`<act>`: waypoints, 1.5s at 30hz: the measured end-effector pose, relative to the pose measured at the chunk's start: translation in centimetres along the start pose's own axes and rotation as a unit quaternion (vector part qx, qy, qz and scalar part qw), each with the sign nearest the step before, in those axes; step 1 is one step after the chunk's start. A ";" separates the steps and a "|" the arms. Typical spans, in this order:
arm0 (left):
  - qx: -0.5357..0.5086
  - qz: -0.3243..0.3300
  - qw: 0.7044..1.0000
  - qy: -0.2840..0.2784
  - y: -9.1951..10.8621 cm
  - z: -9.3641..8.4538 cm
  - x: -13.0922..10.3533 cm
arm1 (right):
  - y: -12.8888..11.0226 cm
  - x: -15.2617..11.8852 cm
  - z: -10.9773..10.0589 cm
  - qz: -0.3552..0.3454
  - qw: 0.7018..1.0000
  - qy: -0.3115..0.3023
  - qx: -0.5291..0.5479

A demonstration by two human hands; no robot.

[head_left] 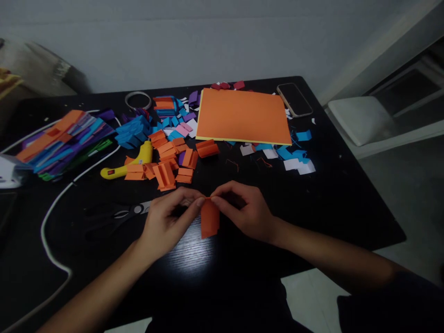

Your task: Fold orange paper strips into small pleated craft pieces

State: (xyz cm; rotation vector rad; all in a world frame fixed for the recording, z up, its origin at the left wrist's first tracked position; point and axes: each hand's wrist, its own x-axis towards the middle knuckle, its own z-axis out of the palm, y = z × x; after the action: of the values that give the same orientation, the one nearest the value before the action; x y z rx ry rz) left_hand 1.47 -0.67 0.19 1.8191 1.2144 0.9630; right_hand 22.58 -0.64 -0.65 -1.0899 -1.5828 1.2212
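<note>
Between my two hands hangs a small orange piece of paper, pinched along its top edge above the black table. My left hand grips its upper left corner between thumb and forefinger. At the upper right corner, my right hand pinches it the same way. The paper's top edge appears folded, though the fingertips partly hide it. Just left of my left hand lie dark-handled scissors, their blades partly behind that hand. Folded orange paper pieces are heaped beyond my left hand.
A yellow glue gun lies beside the heap, and a white cable runs down the left. Orange sheets, a phone, a tape ring, stacked coloured strips and blue and white scraps cover the back.
</note>
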 end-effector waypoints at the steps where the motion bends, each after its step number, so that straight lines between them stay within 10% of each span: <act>1: 0.003 0.002 1.000 0.000 0.0 0.0 0.0 | 0.0 0.0 0.0 0.007 1.000 -0.007 0.001; 45: -0.105 -0.075 0.992 0.012 -0.1 0.3 0.3 | -0.1 0.7 -0.4 0.090 0.990 -0.049 0.098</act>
State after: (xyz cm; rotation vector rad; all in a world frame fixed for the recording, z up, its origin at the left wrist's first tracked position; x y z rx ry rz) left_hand 1.78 -0.45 0.03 1.5350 1.1963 0.9898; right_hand 22.71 0.11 -0.37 -1.0769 -1.4239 1.5389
